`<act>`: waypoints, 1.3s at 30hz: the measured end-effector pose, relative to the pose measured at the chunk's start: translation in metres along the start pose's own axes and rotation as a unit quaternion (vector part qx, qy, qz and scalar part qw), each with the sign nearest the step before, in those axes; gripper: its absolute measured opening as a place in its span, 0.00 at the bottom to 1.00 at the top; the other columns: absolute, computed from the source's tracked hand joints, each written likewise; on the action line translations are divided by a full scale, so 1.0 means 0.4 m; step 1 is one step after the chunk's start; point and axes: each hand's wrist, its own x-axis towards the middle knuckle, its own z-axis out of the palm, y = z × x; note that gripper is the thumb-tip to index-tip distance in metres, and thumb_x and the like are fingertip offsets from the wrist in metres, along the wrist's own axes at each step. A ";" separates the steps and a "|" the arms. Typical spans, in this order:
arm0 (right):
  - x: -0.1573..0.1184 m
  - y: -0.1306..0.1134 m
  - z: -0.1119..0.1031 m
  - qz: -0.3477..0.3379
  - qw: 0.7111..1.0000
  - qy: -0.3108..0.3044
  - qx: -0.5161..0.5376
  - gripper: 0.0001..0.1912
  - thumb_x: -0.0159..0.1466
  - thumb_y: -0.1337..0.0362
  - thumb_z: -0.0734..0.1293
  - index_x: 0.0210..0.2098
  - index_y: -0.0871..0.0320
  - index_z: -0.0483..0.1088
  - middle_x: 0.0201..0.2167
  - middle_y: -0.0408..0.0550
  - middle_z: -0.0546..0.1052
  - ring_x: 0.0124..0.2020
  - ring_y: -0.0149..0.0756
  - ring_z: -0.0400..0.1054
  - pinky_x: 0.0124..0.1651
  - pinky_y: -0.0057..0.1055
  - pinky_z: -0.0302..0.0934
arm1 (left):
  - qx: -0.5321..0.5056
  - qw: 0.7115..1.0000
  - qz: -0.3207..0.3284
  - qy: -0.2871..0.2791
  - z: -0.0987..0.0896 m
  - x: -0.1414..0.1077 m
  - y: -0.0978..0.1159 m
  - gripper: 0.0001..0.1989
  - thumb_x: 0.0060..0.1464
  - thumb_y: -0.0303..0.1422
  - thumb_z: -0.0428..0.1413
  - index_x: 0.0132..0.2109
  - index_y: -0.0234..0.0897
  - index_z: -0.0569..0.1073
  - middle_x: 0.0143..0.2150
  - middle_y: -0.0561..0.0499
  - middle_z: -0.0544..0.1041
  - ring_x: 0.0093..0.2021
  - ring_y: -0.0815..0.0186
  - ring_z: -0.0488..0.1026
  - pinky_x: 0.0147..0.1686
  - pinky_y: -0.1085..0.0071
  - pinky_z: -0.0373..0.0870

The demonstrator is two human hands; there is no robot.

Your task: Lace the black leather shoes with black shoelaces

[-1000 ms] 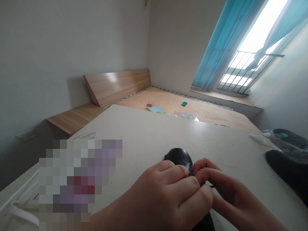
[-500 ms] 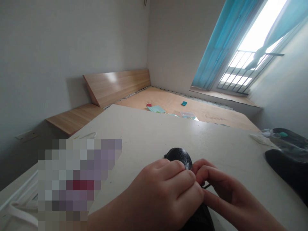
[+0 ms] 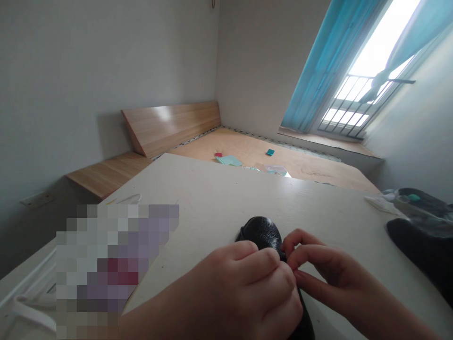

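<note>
Both hands meet over a black shoe [image 3: 261,230] on the white table [image 3: 198,189], well in from its far edge. Curled fingers of the left hand [image 3: 253,288] cover the shoe's middle; the right hand [image 3: 311,264] holds its bent fingertips together at the shoe's right side. Whether either grasps anything is hidden. Toward the table's right side lie another dark shoe [image 3: 419,248] and, just behind it, a clear bag [image 3: 426,210].

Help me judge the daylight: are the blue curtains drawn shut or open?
Open: the blue curtains leave a gap between them, where the bright window shows.
</note>
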 end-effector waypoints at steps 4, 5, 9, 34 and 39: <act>0.005 -0.014 0.017 -0.044 0.998 0.020 -0.033 0.10 0.63 0.63 0.64 0.25 0.56 0.69 0.31 0.46 0.72 0.34 0.35 0.70 0.38 0.30 0.66 | 0.000 1.000 -0.010 -0.001 0.002 0.002 0.001 0.11 0.64 0.23 0.48 0.44 0.28 0.75 0.38 0.49 0.80 0.39 0.63 0.74 0.33 0.66 0.69; 0.006 -0.016 0.021 -0.053 0.998 0.023 -0.039 0.10 0.63 0.64 0.63 0.24 0.56 0.68 0.31 0.46 0.72 0.34 0.35 0.70 0.38 0.30 0.66 | 0.000 1.000 -0.013 0.001 0.003 0.003 0.002 0.11 0.64 0.23 0.48 0.43 0.28 0.75 0.37 0.49 0.80 0.38 0.63 0.74 0.33 0.66 0.70; 0.004 -0.016 0.031 -0.077 0.995 0.036 -0.056 0.10 0.63 0.66 0.61 0.25 0.56 0.66 0.30 0.46 0.71 0.33 0.35 0.69 0.37 0.29 0.67 | 0.002 1.000 -0.021 0.006 0.006 0.004 0.004 0.12 0.64 0.23 0.47 0.42 0.28 0.75 0.35 0.48 0.80 0.36 0.63 0.74 0.32 0.67 0.70; -0.007 0.014 -0.003 -0.057 0.994 0.040 -0.081 0.08 0.66 0.65 0.61 0.31 0.53 0.68 0.36 0.45 0.71 0.39 0.35 0.69 0.43 0.30 0.65 | -0.189 0.958 -0.208 -0.065 0.020 0.017 -0.025 0.04 0.57 0.25 0.55 0.34 0.34 0.72 0.31 0.52 0.76 0.34 0.66 0.68 0.32 0.70 0.66; -0.008 0.018 -0.004 -0.039 0.998 0.026 -0.052 0.06 0.66 0.62 0.64 0.34 0.53 0.72 0.37 0.45 0.72 0.41 0.36 0.69 0.45 0.33 0.64 | -0.208 0.950 -0.224 -0.056 0.025 0.020 -0.017 0.02 0.56 0.25 0.55 0.35 0.34 0.73 0.32 0.52 0.76 0.35 0.66 0.68 0.33 0.70 0.66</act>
